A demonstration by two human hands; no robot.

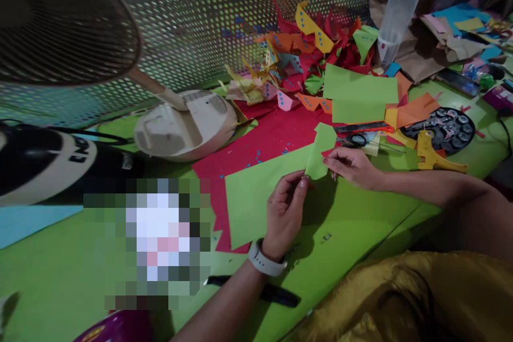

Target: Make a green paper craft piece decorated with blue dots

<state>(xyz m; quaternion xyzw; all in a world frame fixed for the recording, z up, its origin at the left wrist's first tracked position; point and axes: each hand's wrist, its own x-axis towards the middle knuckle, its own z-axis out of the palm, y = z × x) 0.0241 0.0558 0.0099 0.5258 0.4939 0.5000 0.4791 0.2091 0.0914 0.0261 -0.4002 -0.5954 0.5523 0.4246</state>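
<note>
My left hand (286,206), with a white band at the wrist, pinches the lower end of a small folded light-green paper piece (321,144). At the right edge of that piece, my right hand (348,166) is closed, with a small red bit (327,153) at its fingertips. The piece is held above a larger light-green sheet (250,197), which lies on a red sheet (212,181) on the green table (340,256).
A fan base (208,112) stands at the back left. Behind my hands lie cut colourful papers (316,32), scissors (360,128), a yellow glue gun (428,152) and a black round tray (444,120). A black-handled knife (280,295) lies under my left forearm.
</note>
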